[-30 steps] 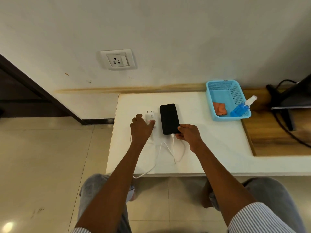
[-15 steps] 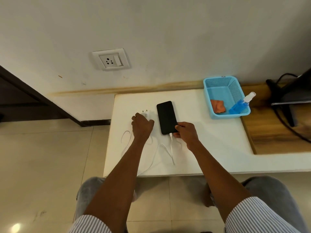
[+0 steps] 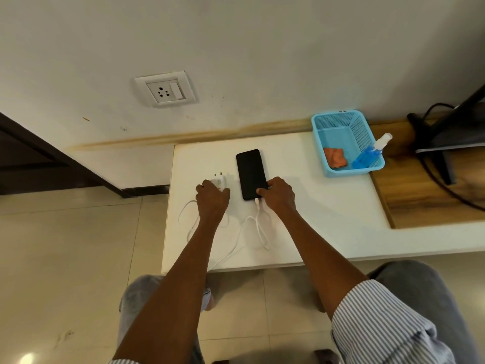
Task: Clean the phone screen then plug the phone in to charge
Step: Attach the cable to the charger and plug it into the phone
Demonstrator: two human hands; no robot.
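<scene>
Fingers of the left hand (image 3: 213,199) are curled together over the white charger (image 3: 220,180); only its two pins and a strip of its body are seen past the knuckles, so a clamped grip is judged likely, not confirmed. Fingers of the right hand (image 3: 278,194) are pressed on the near right corner of the phone (image 3: 251,174), thumb laid on the glass, the rest wrapped at the edge.

Risks, largest thing first:
- Table (image 3: 301,211): the cable (image 3: 258,227) is looped loosely across it, and one run trails off the near edge. If the charger is lifted toward the wall socket (image 3: 165,91), the slack may be taken up and the phone dragged.
- Socket: it is set well above and left of the table, so a long reach is called for; the pins may be misaligned.
- Phone: it lies flat, screen up and dark, just right of the charger. A thumb mark may be left on the glass.
- Cable plug: it is seen at the phone's near end, beside the right fingertips; whether it is fully seated cannot be told.

Blue basket (image 3: 341,132), holding cloth (image 3: 334,157) and spray bottle (image 3: 370,153), stands well apart to the right.
</scene>
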